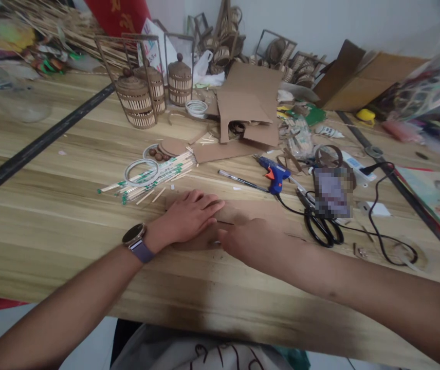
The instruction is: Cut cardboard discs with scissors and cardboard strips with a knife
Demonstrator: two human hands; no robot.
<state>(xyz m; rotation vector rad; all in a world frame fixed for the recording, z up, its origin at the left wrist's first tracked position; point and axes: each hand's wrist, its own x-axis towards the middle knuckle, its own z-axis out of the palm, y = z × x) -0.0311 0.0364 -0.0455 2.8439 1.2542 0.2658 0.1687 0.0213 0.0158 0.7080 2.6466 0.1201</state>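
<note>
A brown cardboard strip [270, 208] lies flat on the table before me. My left hand [192, 216] rests palm down on it with the fingers stretched out; a watch [134, 234] is on that wrist. Close to its right, my right hand [243, 241] is closed low over the same cardboard. A small shiny tip shows by its fingers, but the rest of what it grips is hidden. Dark straight lines run along the cardboard beside this hand.
Beyond the cardboard lie a pen [243, 181], a blue glue gun [276, 174] and black-handled scissors [322, 226]. Wooden sticks [158, 177] and tape rolls [142, 172] sit to the left. Small lantern-like models [135, 100] stand behind, near a cut cardboard piece [246, 92].
</note>
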